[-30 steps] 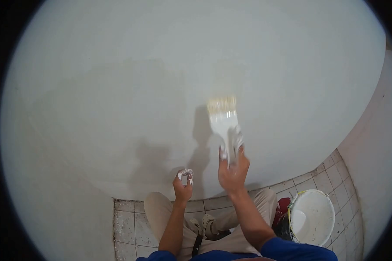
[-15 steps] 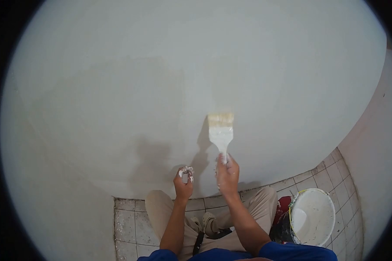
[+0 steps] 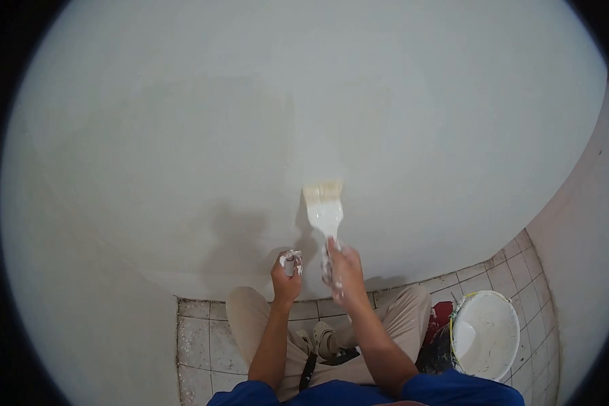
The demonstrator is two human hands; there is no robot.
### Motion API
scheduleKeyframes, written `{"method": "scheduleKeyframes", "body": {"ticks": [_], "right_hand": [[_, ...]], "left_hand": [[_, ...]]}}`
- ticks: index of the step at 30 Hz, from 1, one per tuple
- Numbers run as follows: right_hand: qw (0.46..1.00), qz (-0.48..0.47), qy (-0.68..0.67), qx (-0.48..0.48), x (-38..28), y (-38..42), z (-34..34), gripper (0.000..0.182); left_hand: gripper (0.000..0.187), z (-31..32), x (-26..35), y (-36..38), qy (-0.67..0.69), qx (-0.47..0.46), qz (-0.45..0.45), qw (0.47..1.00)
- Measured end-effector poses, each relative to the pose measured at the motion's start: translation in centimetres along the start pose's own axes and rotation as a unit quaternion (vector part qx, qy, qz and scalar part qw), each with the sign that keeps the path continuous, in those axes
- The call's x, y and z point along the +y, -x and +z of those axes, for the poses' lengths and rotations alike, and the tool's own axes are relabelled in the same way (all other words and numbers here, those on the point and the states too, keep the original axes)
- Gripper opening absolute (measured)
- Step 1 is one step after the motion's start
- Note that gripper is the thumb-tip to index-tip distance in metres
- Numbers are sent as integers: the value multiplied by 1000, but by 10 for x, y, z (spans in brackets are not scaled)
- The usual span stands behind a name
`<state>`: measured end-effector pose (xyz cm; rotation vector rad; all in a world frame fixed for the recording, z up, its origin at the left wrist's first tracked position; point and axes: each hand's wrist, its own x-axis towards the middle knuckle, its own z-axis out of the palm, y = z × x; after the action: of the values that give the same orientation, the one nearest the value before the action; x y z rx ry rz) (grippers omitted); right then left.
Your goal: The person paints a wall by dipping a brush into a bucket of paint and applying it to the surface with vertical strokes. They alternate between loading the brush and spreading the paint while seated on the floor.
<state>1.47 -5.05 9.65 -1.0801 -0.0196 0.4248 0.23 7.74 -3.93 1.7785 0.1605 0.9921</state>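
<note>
In the head view, my right hand (image 3: pixel 345 272) is wrapped around the handle of a wide paintbrush (image 3: pixel 325 215) with a white handle and pale cream bristles. The bristle end is up against the white wall (image 3: pixel 453 149). White paint smears the fingers of this hand. To its left, my left hand (image 3: pixel 287 279) is held in front of the lower wall, thumb and fingers curled round into a ring and coated with white paint. Whether anything small is inside that curl I cannot make out. Darker, damp-looking patches show on the wall left of and above the brush.
A white bucket (image 3: pixel 487 338) with pale paint inside stands on the tiled floor (image 3: pixel 195 345) at my right. Something red (image 3: pixel 440 319) lies beside it. My bent knees are close to the wall's base. Another wall (image 3: pixel 585 203) rises at the right.
The paintbrush and my right hand have moved left and slightly down along the wall, and the brush has tilted a little to the left. My left hand keeps its curled shape.
</note>
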Motion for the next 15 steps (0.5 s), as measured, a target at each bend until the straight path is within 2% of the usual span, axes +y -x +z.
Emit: {"method": "scheduleKeyframes", "body": {"ticks": [3,5,9,12,15], "right_hand": [[998,-37,-31,-29,1,13,-4,24],[993,-114,2,-38,-36,15,19,23],[978,-186,-4,-99,-104,3,65,26],[988,-149,-12,-49,-86,-21,65,28],[996,-70,-51,-28,-38,-12,39,28]], "left_hand": [[15,-2,-16,2,6,16,15,1000],[14,-3,-5,-1,9,8,2,1000],[13,0,-9,2,4,0,10,1000],[14,2,-5,-1,-8,-6,2,1000],[14,-1,-8,-1,-34,6,30,999]]}}
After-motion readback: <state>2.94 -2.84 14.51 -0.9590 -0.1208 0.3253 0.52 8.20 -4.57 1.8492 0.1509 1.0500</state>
